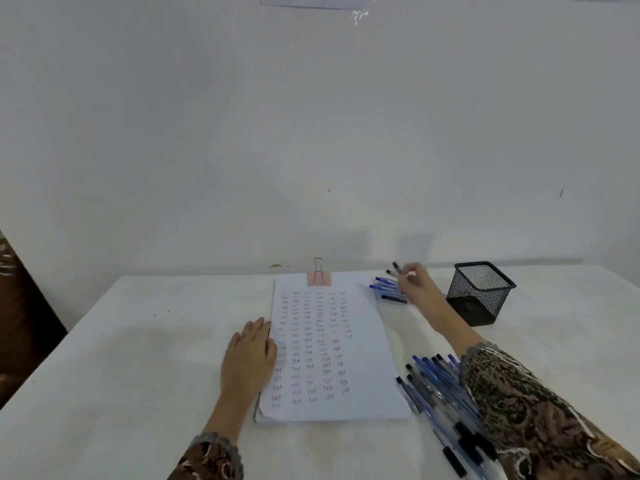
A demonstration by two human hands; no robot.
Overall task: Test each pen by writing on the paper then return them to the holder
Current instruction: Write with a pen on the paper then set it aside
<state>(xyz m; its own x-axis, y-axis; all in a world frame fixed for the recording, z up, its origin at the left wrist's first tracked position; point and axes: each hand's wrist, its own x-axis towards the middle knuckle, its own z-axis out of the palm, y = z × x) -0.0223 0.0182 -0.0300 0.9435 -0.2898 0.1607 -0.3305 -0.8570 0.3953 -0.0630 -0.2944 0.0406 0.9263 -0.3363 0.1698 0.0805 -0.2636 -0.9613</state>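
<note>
White desk (pixel 138 341), left grip (pixel 249 358) flat with straight fingers on the left edge of the paper (pixel 332 341), which is packed with "Test" scribbles. Right grip (pixel 417 289) pinches a dark pen (pixel 397 267) above the small bunch of pens (pixel 384 285), so I'd guess it's fetching the next one, and it needs a blank spot to write on. Bigger pile (pixel 436 386) lies by the sleeve, and the mesh holder (pixel 479 292) looks empty to me.

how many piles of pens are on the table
2: a small pile beside the right hand, which holds one pen, and a larger pile right of the paper, partly hidden under the forearm.
</note>
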